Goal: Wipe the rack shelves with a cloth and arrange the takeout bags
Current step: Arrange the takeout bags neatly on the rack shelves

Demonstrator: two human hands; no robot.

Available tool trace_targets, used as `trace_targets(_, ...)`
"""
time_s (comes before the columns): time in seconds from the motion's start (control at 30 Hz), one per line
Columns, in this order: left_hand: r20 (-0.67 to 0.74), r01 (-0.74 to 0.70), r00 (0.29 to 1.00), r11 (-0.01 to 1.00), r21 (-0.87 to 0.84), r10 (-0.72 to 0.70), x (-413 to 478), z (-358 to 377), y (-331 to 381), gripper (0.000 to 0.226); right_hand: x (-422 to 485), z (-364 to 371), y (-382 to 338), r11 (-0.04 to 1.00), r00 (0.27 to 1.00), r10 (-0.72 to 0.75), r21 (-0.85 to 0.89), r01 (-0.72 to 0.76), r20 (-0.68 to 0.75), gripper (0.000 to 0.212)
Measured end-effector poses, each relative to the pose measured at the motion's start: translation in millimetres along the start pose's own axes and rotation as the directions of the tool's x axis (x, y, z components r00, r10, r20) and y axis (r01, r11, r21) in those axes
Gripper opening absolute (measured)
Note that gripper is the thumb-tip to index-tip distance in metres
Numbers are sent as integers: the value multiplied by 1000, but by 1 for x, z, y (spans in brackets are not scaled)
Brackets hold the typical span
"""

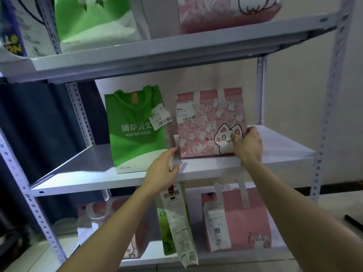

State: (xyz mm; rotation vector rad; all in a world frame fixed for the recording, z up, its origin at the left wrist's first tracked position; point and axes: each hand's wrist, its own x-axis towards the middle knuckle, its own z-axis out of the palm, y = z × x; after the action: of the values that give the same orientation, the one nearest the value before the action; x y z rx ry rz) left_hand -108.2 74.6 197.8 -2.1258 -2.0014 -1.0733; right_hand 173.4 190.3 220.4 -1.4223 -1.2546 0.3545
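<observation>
On the middle shelf [275, 150] of the white metal rack, a pink takeout bag [210, 124] with a cat drawing stands upright. My right hand [248, 146] grips its lower right corner, thumb across the front. My left hand [163, 171] rests at the bag's lower left corner, fingers touching its edge at the shelf's front lip. Just to the left stands a green Mister Pizza bag [135, 132], upright, with a receipt label on its right side. No cloth is in view.
The top shelf [176, 48] carries a green bag [94, 22] and a pink bag [225, 14]. On the bottom shelf stand a pink bag [241, 220], a green bag with a long receipt [176, 222] and another bag at left [94, 218]. A pale wall lies behind, a dark curtain at left.
</observation>
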Motion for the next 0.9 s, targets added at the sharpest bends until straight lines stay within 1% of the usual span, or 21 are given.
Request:
trace_targets(0.1, 19, 6, 1000, 1000, -5, -6, 2, -1, -4, 66, 2, 1, 2, 1000, 1000, 5, -17, -6, -30, 23)
trace_targets(0.17, 28, 28, 999, 999, -39, -27, 4, -2, -7, 67, 0, 2, 5, 1000, 999, -5, -16, 4, -39, 15)
trace_targets(0.3, 36, 105, 994, 987, -121, -101, 7, -7, -9, 74, -13, -2, 10, 998, 996, -70, -1, 70, -63, 20)
trace_targets(0.37, 61, 123, 992, 972, -199, -113, 9, -8, -6, 76, -20, -8, 11, 996, 994, -87, 9, 88, -72, 22)
trace_targets(0.47, 115, 144, 988, 909, -391, -106, 12, -3, 1, 66, -32, -15, 10, 993, 992, -105, 37, 108, -64, 23)
trace_targets(0.57, 116, 151, 987, 869, -470, -109, 11, 1, 4, 58, -40, -18, 10, 993, 994, -101, 58, 103, -44, 20)
trace_targets(0.67, 129, 177, 983, 860, -478, -130, 11, 2, 4, 59, -40, -18, 11, 993, 996, -82, 78, 84, -17, 17)
trace_targets(0.77, 150, 189, 979, 890, -414, -138, 14, 3, 6, 55, -39, -17, 11, 995, 997, -77, 70, 75, 16, 16)
trace_targets(0.9, 168, 203, 974, 913, -355, -151, 20, 5, 11, 51, -34, -17, 11, 998, 997, -55, 17, 54, 52, 16)
